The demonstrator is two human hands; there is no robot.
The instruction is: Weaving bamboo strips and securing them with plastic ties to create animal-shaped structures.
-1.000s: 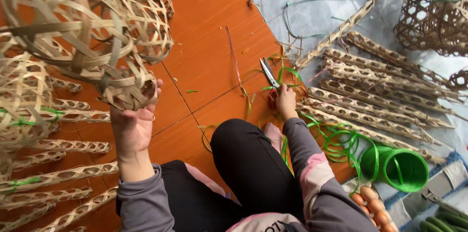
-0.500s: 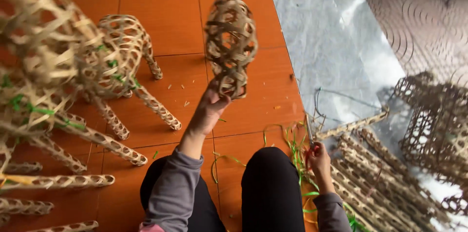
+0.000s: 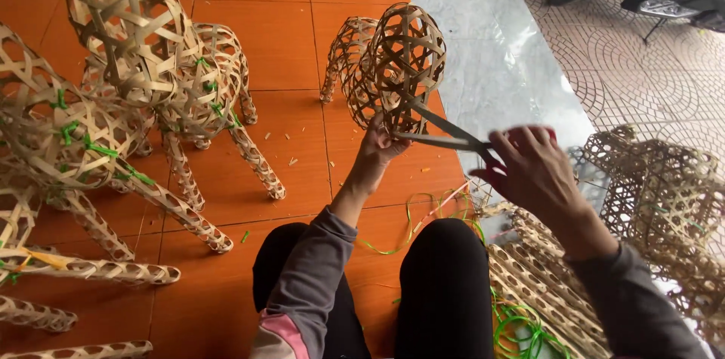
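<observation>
Woven basket (image 3: 404, 61): held up by left hand (image 3: 380, 144), grip clamped on its lower edge; right hand (image 3: 532, 170), closed around scissors (image 3: 442, 136), blades parted, pointing left at basket base

The left hand (image 3: 380, 144) sits just under the oval open-weave bamboo form (image 3: 404, 64). The metal scissors (image 3: 445, 135) lie between it and the right hand (image 3: 532, 170), blades touching the form's base. Left of the left hand stand the woven bamboo animal frames (image 3: 151, 80). Below the right hand lie woven bamboo tubes (image 3: 540, 276); to its right, a flat woven bamboo lattice (image 3: 657, 193).
</observation>
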